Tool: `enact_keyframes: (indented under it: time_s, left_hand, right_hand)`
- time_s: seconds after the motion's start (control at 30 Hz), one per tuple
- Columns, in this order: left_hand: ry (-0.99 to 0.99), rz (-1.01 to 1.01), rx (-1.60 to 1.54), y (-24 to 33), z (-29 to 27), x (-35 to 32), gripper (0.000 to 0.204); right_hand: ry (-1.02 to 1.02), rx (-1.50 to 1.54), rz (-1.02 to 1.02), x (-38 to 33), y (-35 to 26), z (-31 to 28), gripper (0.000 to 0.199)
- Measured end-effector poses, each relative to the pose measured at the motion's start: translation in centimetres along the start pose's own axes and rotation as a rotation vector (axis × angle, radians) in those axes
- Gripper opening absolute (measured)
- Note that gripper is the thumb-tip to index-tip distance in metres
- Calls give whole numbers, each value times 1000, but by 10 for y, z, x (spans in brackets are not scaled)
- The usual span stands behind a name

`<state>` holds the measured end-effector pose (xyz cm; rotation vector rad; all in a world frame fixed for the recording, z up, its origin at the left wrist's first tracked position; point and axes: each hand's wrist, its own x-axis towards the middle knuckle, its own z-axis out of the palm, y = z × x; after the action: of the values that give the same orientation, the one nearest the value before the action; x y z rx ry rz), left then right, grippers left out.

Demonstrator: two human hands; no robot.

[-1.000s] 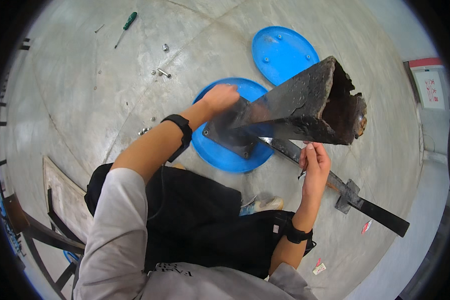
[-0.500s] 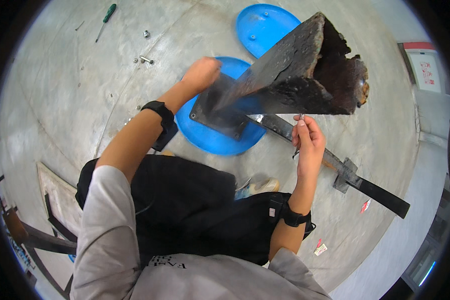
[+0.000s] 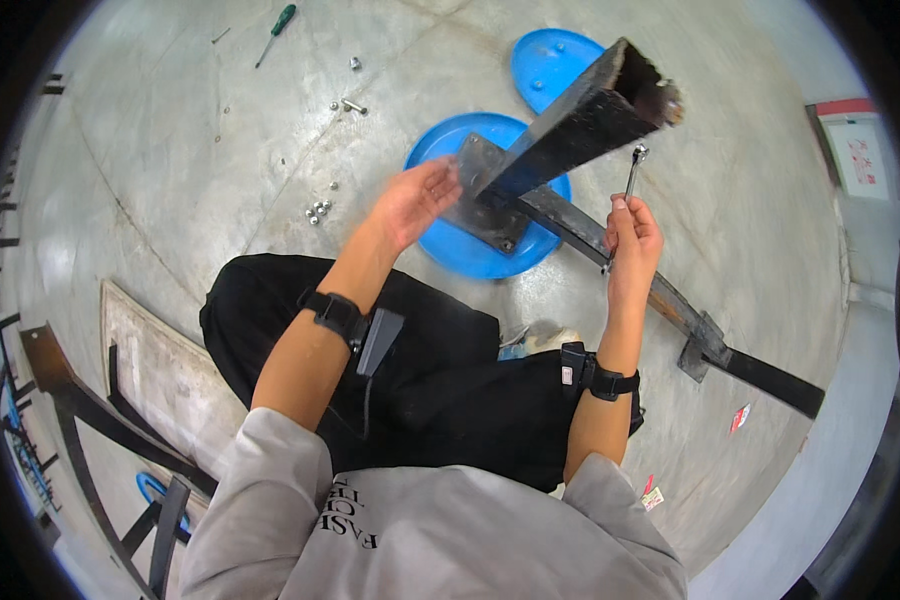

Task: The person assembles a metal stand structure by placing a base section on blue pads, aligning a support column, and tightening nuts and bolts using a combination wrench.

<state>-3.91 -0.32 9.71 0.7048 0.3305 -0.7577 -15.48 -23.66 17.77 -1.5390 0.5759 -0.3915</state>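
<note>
At far right, we observe a white, red-topped rectangular box (image 3: pixel 860 155); at near right, two small red-and-white scraps (image 3: pixel 740 418); at near left, a pale flat board (image 3: pixel 175 368).

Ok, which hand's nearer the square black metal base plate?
Left: the left hand is by the left edge of the plate; the right hand is off to its right.

My left fingers (image 3: pixel 436 180) have uncurled and drawn back from the base plate (image 3: pixel 477 152); the wrench (image 3: pixel 632 180) in my right fingers (image 3: pixel 645 224) now shows clear of the post (image 3: pixel 575 125).
</note>
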Motion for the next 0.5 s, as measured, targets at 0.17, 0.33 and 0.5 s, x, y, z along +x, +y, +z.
enact_keyframes:
  time_s: [0.17,0.33,0.5]
  left_hand:
    - [54,72,229,8,-4,-37,22]
    - [157,23,431,11,-43,-8,17]
    - [415,471,1808,10,-54,54,20]
  right_hand:
    - [-71,15,-77,-44,-39,2,13]
    - [-41,-225,-102,-102,-79,-16,17]
    - [82,-593,-27,-157,-73,-54,12]
